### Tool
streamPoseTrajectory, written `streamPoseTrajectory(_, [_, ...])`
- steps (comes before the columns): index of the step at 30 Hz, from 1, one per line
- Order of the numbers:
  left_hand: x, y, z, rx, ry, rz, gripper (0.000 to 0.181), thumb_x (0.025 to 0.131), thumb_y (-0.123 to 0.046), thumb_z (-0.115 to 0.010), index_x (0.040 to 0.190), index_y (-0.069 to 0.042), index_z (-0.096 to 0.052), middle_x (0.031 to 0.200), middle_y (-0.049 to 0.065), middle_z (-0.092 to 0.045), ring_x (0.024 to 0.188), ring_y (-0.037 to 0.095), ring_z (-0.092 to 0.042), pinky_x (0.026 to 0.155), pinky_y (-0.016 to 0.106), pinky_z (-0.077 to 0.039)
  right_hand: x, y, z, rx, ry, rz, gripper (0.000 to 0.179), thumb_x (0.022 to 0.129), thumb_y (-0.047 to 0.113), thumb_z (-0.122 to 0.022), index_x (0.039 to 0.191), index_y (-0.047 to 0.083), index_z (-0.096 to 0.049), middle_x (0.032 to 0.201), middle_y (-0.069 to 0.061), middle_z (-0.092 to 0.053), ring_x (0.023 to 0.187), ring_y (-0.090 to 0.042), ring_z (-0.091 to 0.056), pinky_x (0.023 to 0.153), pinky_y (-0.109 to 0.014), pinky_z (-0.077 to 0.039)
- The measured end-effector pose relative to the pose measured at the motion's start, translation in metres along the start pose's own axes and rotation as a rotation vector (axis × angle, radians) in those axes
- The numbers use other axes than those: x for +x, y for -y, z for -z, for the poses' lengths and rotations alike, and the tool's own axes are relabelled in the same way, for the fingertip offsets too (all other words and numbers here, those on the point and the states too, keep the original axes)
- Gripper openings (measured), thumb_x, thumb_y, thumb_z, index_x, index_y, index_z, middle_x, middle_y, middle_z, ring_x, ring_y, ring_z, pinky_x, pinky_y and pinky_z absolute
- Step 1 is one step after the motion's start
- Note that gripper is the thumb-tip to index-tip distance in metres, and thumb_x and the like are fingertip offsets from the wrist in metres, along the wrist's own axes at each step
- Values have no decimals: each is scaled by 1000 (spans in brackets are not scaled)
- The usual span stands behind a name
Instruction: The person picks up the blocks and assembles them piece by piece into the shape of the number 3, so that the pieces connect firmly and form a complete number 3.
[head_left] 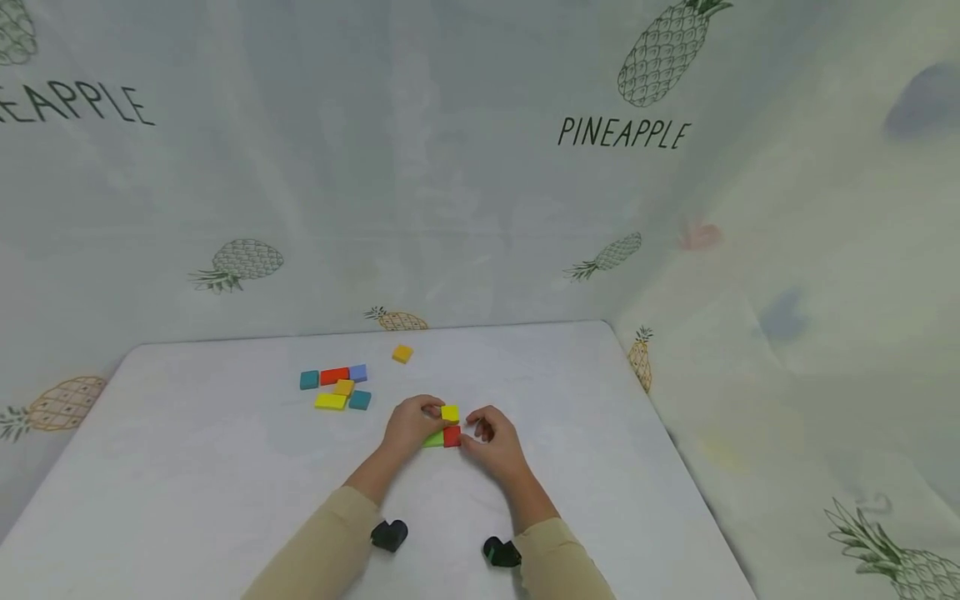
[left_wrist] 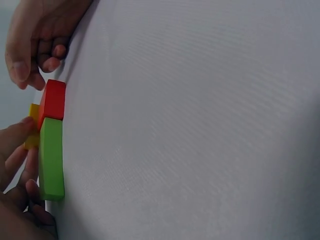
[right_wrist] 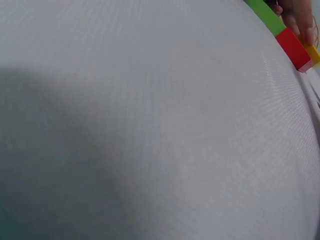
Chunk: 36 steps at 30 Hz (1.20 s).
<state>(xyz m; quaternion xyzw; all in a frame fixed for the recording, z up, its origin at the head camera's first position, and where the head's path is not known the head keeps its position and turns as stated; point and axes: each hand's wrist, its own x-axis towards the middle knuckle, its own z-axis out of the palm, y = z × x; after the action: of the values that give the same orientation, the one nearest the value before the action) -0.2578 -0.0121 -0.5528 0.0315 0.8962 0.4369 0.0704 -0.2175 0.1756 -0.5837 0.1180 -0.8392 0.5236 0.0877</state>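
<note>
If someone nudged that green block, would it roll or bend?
The green block probably wouldn't roll, since its faces look flat. It would likely stay stiff, as its sides show no sag. Pushed toward the red block, it would probably shove that along too, because the two sit end to end.

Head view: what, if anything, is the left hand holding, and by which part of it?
The left hand appears to pinch the yellow block, thumb on its near side; where the other fingers touch is partly hidden.
</note>
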Motion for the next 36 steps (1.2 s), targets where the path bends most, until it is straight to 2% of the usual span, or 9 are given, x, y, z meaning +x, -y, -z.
streamPoseTrajectory(4, [5,-5,1,30,25,30,31,78,-21,-82,106,-10,-73,82,-2,-64,77,16,-56,75,35,-48,1,1,0,3,-16,-7,22,80,9,-75,100,9,-65,80,-7,-57,68,-15,-49,62,-23,-43])
streamPoseTrajectory(12, [11,-10,5,100,54,82,33,78,-23,-83,106,-10,-72,83,-1,-65,78,19,-57,78,37,-48,0,2,-2,6,-36,-28,20,81,9,-75,99,9,-65,80,-5,-58,68,-14,-49,61,-23,-43])
streamPoseTrajectory(19, [15,-6,5,76,87,120,32,80,-28,-81,107,-13,-73,83,-1,-64,79,19,-56,76,37,-47,0,4,-1,20,-46,-27,19,82,8,-74,99,8,-66,79,-8,-58,69,-16,-49,61,-23,-42])
streamPoseTrajectory(27, [16,-4,6,59,91,105,20,87,-25,-73,105,-16,-74,86,0,-63,80,19,-54,74,36,-46,0,3,-1,-2,-73,-20,18,81,8,-75,97,11,-66,83,-5,-59,69,-14,-49,62,-23,-42])
streamPoseTrajectory(32, [15,-5,6,60,97,90,20,87,-25,-73,104,-17,-75,85,-1,-63,79,18,-54,75,37,-46,0,0,-1,-5,-88,9,18,80,6,-75,95,11,-66,82,-5,-60,68,-15,-49,61,-24,-43])
streamPoseTrajectory(36, [15,-6,5,73,102,84,20,86,-26,-74,104,-18,-75,83,-2,-62,78,18,-54,75,37,-46,-1,1,-2,-13,-79,3,19,80,9,-76,96,10,-66,84,-4,-60,70,-16,-51,63,-24,-44])
